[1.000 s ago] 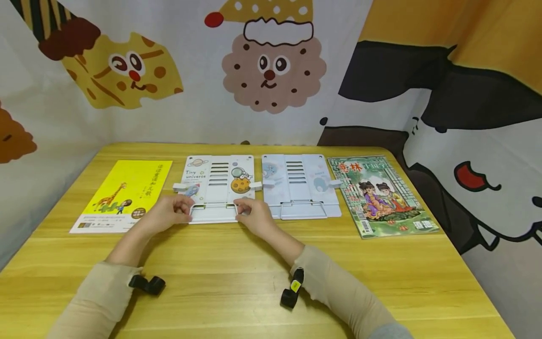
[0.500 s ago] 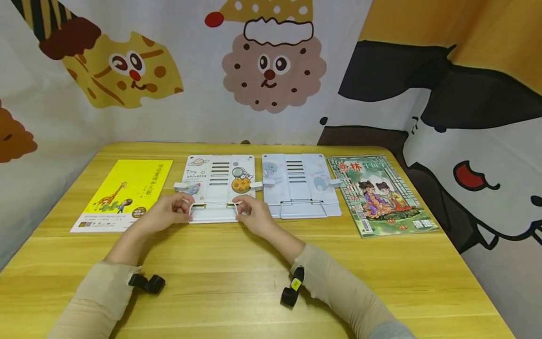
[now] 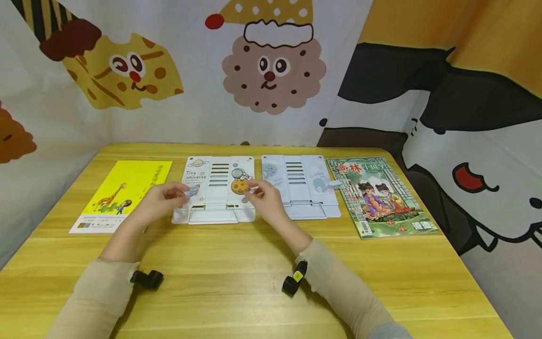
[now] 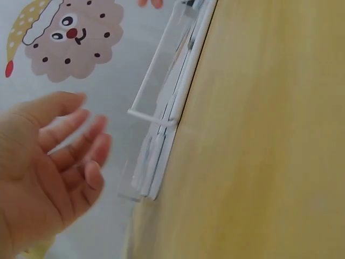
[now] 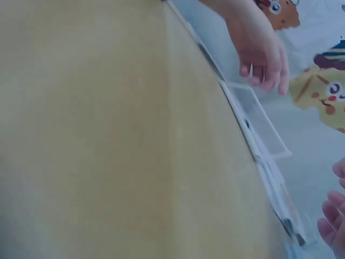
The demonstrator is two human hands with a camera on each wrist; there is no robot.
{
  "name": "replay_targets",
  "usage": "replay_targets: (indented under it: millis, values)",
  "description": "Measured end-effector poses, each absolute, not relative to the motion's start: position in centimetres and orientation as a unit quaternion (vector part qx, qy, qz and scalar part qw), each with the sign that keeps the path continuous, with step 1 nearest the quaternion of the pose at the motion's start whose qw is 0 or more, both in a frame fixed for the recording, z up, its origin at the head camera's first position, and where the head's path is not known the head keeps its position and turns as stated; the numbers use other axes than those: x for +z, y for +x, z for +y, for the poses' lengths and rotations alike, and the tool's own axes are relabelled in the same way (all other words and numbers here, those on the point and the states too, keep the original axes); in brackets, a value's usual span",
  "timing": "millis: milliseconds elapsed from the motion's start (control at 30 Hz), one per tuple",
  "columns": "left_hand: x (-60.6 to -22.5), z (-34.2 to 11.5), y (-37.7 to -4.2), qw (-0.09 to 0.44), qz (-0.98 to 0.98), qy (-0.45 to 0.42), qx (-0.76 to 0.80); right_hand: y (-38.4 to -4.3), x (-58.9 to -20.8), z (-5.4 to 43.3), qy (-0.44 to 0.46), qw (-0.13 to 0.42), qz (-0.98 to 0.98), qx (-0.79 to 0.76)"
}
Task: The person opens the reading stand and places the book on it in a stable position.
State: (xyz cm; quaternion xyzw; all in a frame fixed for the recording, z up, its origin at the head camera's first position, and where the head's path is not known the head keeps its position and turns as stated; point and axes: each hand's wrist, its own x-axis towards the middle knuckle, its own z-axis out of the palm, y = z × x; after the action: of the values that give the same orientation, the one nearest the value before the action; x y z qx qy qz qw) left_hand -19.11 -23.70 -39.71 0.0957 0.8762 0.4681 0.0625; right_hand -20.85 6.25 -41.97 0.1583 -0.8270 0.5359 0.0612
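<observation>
The hands are raised with nothing in their grip, fingers loosely bent: the left hand [image 3: 163, 200] is by the left edge of a white book stand [image 3: 218, 195], and the right hand [image 3: 268, 202] is by its right edge. Between them the stand lies on the tabletop [image 3: 220, 282], printed with "Tiny universe", a rocket, an astronaut and planets, with a row of slots down its middle panel. Along its near side is a white wire frame [image 3: 213, 223], which both wrist views show standing up from the stand. The left wrist view also shows a clear tab [image 4: 129, 186] jutting from one end of the stand, with a gap between it and the left fingers.

Just to the right is a second stand [image 3: 296, 188], paler, with bluish prints, slots and a wire frame of its own; the right hand hides part of its left edge in the head view. A yellow book [image 3: 123, 193] with a giraffe on its cover lies at the far left, and a green magazine [image 3: 381, 195] showing two cartoon figures lies at the right. Behind the tabletop hangs a cloth [image 3: 190, 127] with cartoon prints
</observation>
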Motion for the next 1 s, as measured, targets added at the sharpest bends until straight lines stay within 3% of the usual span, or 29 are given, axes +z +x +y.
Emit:
replay_targets:
  millis: [167, 333, 1000]
  values:
    - [-38.6, -23.4, -20.0, -0.005, 0.872, 0.072, 0.485, -22.6, -41.2, 6.7, 0.125, 0.071, -0.818, 0.557]
    - [-38.4, -23.4, -21.5, -0.035, 0.873, 0.050, 0.484, -24.7, -40.5, 6.6, 0.118, 0.058, -0.821, 0.556]
    - [-40.3, -23.4, -26.4, 0.077, 0.872, 0.001, 0.484, -30.2, -41.2, 6.7, 0.085, -0.084, -0.855, 0.506]
